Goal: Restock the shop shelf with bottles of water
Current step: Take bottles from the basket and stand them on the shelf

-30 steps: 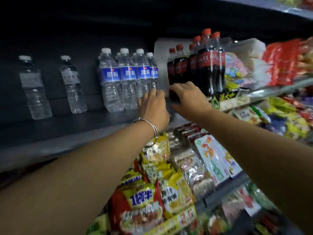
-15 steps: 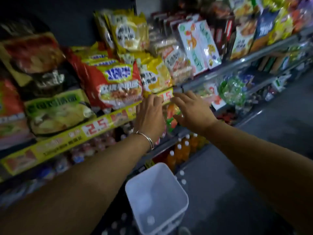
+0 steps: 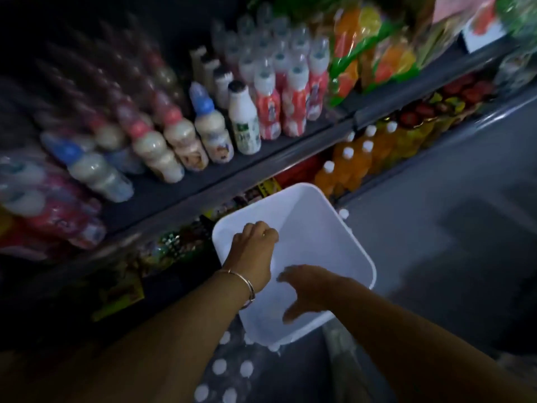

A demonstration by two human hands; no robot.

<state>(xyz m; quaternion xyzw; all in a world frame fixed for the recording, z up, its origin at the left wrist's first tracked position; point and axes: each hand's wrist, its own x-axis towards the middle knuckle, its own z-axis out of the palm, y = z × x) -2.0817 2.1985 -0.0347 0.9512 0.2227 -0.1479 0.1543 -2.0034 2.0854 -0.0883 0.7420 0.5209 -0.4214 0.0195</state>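
Looks like the fetch-more-stock part of the job. Both hands are down over a white tub (image 3: 328,228) sitting on the floor in front of the shelves, on top of a pack of water bottles (image 3: 229,373) — you can only see their white caps poking out below and beside the tub. The left hand (image 3: 252,251) has its fingers curled, knuckles up, at the tub's near-left side; can't tell if it's actually gripping the rim or just hanging there. The right hand (image 3: 308,289) is spread open with fingers loose, hovering over the inside of the tub, holding nothing.

My guess: the tub is in the way, so the next move is shifting it aside to get at the bottles under it, then grabbing one or two by the neck. The shelf (image 3: 180,193) right above is packed with milky drinks — not where the water goes, I'd say.
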